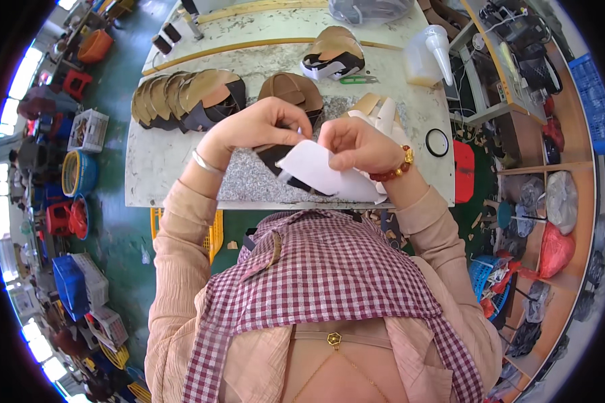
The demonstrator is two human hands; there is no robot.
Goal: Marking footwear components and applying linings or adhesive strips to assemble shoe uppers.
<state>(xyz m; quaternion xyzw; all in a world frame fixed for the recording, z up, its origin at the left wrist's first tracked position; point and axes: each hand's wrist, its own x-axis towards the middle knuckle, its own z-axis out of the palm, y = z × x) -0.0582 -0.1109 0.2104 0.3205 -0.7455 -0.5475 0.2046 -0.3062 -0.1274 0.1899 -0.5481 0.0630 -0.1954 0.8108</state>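
Note:
Both my hands are over the near edge of the worktable, close together. My left hand is closed, with thumb and fingertips on a dark shoe-upper piece. In a pinch of thumb and fingers, my right hand grips a white curved sheet that lies partly over the dark piece. Whether the two are stuck together I cannot tell. Just behind my hands rests a brown and black shoe upper. Beyond my right hand are cream and white cut pieces.
On the table's left lies an overlapping row of brown and black uppers. Further back are another upper pile, green thread snips and a plastic jug. A black ring lies at the right; a red bin stands beside the table.

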